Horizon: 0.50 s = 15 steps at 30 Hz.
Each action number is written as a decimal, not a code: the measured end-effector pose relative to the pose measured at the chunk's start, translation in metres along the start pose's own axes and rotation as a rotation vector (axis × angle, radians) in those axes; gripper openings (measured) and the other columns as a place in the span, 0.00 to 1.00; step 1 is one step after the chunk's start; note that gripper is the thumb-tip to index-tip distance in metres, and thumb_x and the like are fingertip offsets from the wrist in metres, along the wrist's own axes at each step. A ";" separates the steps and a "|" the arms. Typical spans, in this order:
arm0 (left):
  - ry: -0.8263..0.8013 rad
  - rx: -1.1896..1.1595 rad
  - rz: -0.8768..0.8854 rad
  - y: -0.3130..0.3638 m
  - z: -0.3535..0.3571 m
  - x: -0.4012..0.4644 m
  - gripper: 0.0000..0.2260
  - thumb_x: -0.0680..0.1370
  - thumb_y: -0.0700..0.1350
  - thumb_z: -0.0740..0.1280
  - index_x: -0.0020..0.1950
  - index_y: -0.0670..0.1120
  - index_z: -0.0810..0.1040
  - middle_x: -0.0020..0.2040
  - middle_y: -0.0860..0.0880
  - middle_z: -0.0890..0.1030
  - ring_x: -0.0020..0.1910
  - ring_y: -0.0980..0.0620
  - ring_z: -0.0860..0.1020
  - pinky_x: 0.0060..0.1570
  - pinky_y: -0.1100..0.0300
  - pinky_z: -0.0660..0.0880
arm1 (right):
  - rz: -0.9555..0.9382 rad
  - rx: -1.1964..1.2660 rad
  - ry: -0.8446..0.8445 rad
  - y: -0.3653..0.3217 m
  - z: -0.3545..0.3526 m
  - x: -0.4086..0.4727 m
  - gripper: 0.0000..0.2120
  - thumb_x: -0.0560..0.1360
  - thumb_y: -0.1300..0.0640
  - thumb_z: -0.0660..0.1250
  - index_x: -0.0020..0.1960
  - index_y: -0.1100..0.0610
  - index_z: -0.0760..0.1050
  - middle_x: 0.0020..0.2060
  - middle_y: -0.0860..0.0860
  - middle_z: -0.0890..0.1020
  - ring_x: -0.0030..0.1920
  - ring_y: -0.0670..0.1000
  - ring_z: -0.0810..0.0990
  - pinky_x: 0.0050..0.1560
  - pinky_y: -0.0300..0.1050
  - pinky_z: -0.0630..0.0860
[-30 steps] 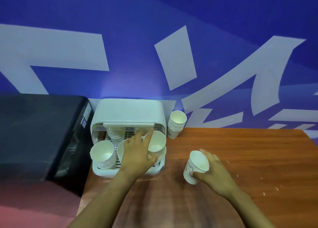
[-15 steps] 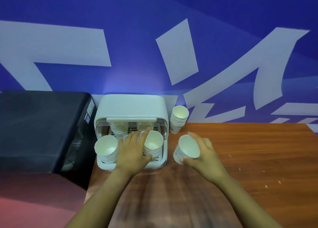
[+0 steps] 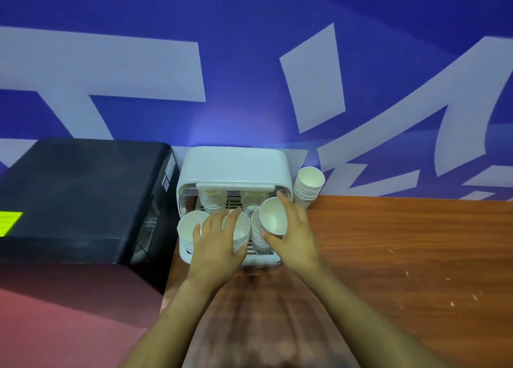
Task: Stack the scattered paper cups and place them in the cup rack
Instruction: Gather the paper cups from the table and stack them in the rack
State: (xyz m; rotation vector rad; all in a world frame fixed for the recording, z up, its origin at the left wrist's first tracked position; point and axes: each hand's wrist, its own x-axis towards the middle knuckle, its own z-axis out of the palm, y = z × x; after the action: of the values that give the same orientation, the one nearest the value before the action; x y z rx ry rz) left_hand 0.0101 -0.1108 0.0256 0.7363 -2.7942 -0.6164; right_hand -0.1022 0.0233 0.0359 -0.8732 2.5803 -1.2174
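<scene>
The white cup rack (image 3: 234,168) stands at the table's back left with its front open. Several stacks of white paper cups sit inside, a front left stack (image 3: 188,229) among them. My right hand (image 3: 294,234) holds a single paper cup (image 3: 273,216), tilted, over the front right stack (image 3: 257,236) in the rack. My left hand (image 3: 218,238) lies spread over the middle front stack (image 3: 241,233), fingers resting on its rim. Another stack of cups (image 3: 308,186) stands on the table just right of the rack.
A black machine (image 3: 80,195) sits close on the rack's left. The wooden table (image 3: 402,251) runs to the right with small white specks. A blue and white wall rises behind. Reddish floor lies lower left.
My right hand carried the single cup left from the table to above the rack's front right stack. My left hand shifted slightly left onto the middle stack.
</scene>
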 end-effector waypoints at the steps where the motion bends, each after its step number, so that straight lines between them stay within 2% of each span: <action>1: -0.005 0.003 0.004 0.000 0.001 0.000 0.32 0.72 0.52 0.68 0.74 0.54 0.59 0.72 0.51 0.63 0.70 0.48 0.62 0.70 0.43 0.58 | 0.035 -0.045 -0.003 0.002 0.003 0.000 0.40 0.69 0.49 0.73 0.75 0.43 0.55 0.67 0.49 0.66 0.67 0.51 0.68 0.62 0.45 0.71; 5: -0.032 0.037 0.036 0.001 0.007 0.007 0.33 0.73 0.53 0.67 0.75 0.53 0.58 0.72 0.52 0.63 0.71 0.49 0.60 0.70 0.45 0.56 | 0.108 -0.183 -0.070 0.007 0.013 0.001 0.46 0.67 0.47 0.73 0.76 0.44 0.49 0.67 0.51 0.65 0.67 0.55 0.66 0.64 0.50 0.69; 8: -0.065 0.080 0.068 0.006 0.011 0.017 0.33 0.73 0.55 0.67 0.75 0.51 0.59 0.72 0.51 0.63 0.72 0.49 0.59 0.70 0.45 0.55 | 0.128 -0.102 -0.111 0.015 0.020 -0.002 0.50 0.65 0.51 0.76 0.77 0.44 0.46 0.68 0.51 0.64 0.68 0.52 0.66 0.66 0.48 0.68; 11: -0.117 0.183 0.087 0.009 0.020 0.029 0.35 0.73 0.59 0.66 0.75 0.50 0.57 0.73 0.52 0.62 0.73 0.48 0.58 0.70 0.42 0.53 | 0.240 0.168 -0.074 0.022 0.028 -0.005 0.49 0.62 0.51 0.76 0.75 0.50 0.54 0.69 0.50 0.65 0.68 0.49 0.67 0.67 0.45 0.68; 13: -0.144 0.235 0.089 0.011 0.025 0.039 0.35 0.72 0.60 0.66 0.75 0.50 0.58 0.73 0.51 0.62 0.73 0.48 0.57 0.70 0.41 0.51 | 0.334 0.307 -0.063 0.027 0.034 -0.003 0.42 0.59 0.48 0.74 0.70 0.50 0.62 0.65 0.49 0.72 0.64 0.49 0.73 0.65 0.49 0.72; 15: -0.182 0.275 0.083 0.015 0.026 0.051 0.32 0.72 0.60 0.65 0.72 0.51 0.60 0.69 0.51 0.64 0.71 0.47 0.59 0.70 0.39 0.49 | 0.436 0.439 -0.082 0.032 0.040 0.003 0.34 0.59 0.48 0.73 0.63 0.47 0.66 0.59 0.50 0.78 0.60 0.51 0.77 0.61 0.52 0.75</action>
State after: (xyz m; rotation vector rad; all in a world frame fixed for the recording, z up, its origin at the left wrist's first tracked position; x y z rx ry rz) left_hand -0.0476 -0.1155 0.0128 0.6339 -3.1008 -0.3002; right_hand -0.1035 0.0114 -0.0142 -0.2493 2.1452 -1.4750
